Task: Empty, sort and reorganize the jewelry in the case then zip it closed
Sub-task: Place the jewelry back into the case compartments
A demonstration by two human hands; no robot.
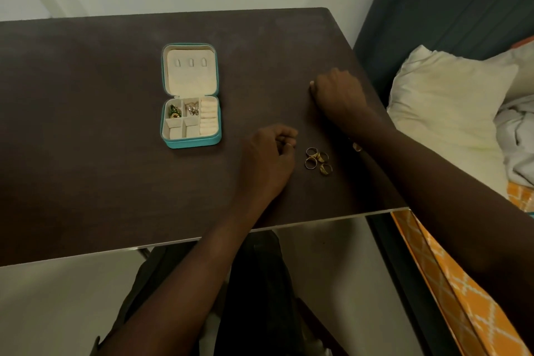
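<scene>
1. A small teal jewelry case lies open on the dark brown table, left of both hands, its lid folded flat toward the far side.
2. The cream lid lining shows three small loops in a row.
3. In the case's base, the far-left compartment holds a green and gold piece; the compartment beside it holds a tangle of silver and gold jewelry. The two near compartments look bare, and the ring rolls fill the right side.
4. A cluster of gold rings lies on the table, right of the case and near the front edge, between the two forearms.
5. The left hand rests just left of the rings, fingers curled; something small and pale seems pinched at the fingertips, but I cannot tell what it is.
6. The right hand sits farther back, fingers curled under; whether it holds anything is hidden.
7. A white pillow lies on the bed at right.
</scene>
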